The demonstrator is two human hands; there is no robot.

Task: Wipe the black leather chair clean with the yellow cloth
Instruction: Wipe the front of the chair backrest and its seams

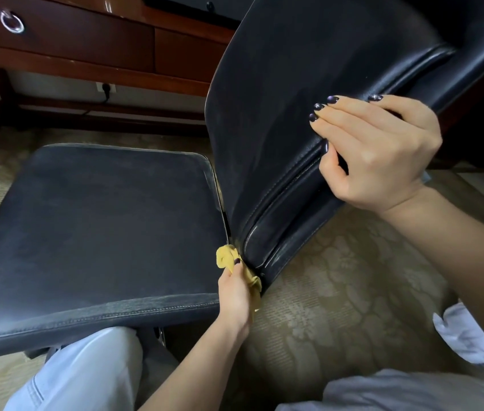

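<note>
Head view. Chair [264, 179]: black leather, seen from the side and above. The seat [95, 226] is flat at left and the back [294, 84] rises at centre-right. Both surfaces are dull and greyish.

Left hand [234, 295]: clenched round the cloth [223, 258], which is yellow and bunched. It is pressed into the gap where seat meets back, at the near corner. Part of the cloth trails down beside the wrist.

Right hand [380, 149]: grasping the side edge of the back. The fingers lie across the front face and the thumb is tucked against the piped seam.

Surroundings: wooden desk [92, 66] behind, with a ring pull [12, 22] on its drawer. Socket [106, 88] on the wall under it. Patterned carpet [338, 277]. Knee [86, 375] in pale trousers below the seat.
</note>
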